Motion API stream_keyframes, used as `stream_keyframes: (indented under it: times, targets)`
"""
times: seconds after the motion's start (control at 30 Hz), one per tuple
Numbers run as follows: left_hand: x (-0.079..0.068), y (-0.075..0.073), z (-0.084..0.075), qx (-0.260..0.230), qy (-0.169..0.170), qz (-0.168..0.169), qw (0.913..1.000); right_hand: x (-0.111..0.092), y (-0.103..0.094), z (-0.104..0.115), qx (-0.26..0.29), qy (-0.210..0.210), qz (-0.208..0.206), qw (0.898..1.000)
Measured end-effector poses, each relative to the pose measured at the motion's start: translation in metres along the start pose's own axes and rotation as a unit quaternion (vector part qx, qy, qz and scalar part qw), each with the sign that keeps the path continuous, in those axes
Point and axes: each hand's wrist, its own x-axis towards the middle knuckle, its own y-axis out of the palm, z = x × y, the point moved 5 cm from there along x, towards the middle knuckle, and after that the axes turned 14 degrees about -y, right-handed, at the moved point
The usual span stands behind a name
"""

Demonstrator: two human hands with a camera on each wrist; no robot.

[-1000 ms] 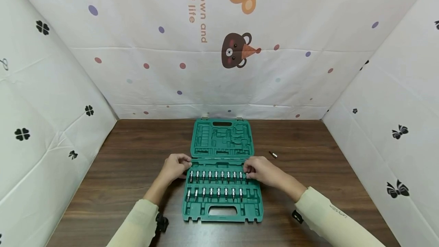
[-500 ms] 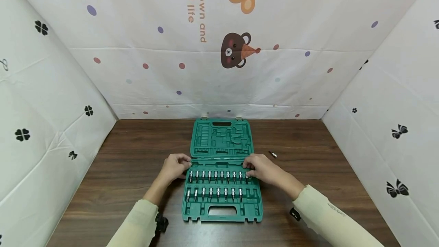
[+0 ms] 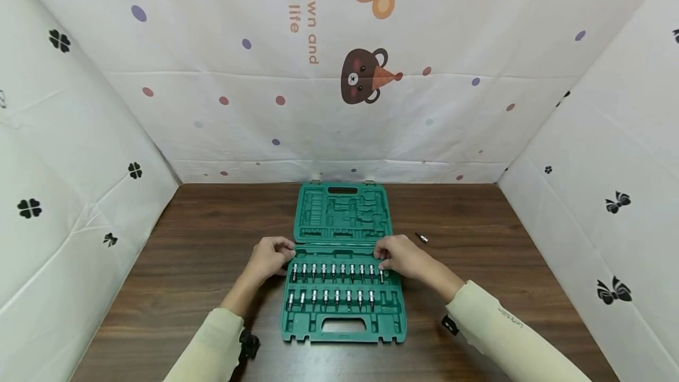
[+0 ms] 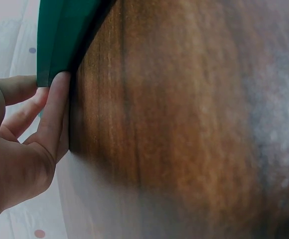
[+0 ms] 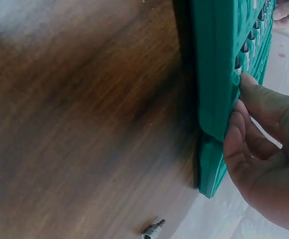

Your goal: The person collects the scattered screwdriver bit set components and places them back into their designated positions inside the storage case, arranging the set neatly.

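A green plastic socket bit case (image 3: 343,311) lies open on the table, with two rows of short socket bits in its near half. My left hand (image 3: 269,257) grips the case's left edge near the hinge; the left wrist view shows the thumb and fingers of this hand (image 4: 30,124) on either side of the green rim. Over the case's upper right corner is my right hand (image 3: 400,255). Its thumb tip is right at the last socket bit (image 3: 381,276) of the upper row. In the right wrist view this hand's (image 5: 264,144) other fingers are bent against the case edge.
One loose socket bit (image 3: 422,239) lies on the brown wooden table (image 3: 212,287), right of the case lid (image 3: 343,211). White printed cloth (image 3: 265,128) hangs behind and at both sides of the table.
My right hand has shifted slightly up and left, uncovering more of the last socket bit in the upper row. My left hand keeps its hold on the case edge.
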Motion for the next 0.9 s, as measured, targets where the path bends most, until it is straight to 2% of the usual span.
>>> stream_keyframes:
  times: [0.2, 0.43, 0.57, 0.73, 0.9]
  targets:
    - [0.0, 0.001, 0.0, -0.001, 0.004, 0.001, 1.0, -0.006, 0.003, -0.004, -0.006, -0.011, -0.017, 1.0]
    - [0.0, 0.002, 0.002, -0.008, 0.006, 0.001, 0.9999, -0.017, 0.006, -0.003, -0.025, -0.068, -0.059, 0.996]
    - [0.0, 0.003, 0.003, -0.012, 0.001, 0.004, 0.9999, -0.022, 0.005, -0.004, -0.034, -0.082, -0.089, 0.992]
    - [0.0, 0.002, 0.002, -0.013, 0.002, 0.004, 0.9999, -0.029, 0.0, -0.008, -0.039, -0.073, -0.133, 0.988]
    - [0.0, 0.001, 0.002, -0.013, 0.002, 0.004, 0.9999, -0.038, -0.008, -0.018, -0.024, -0.038, -0.164, 0.985]
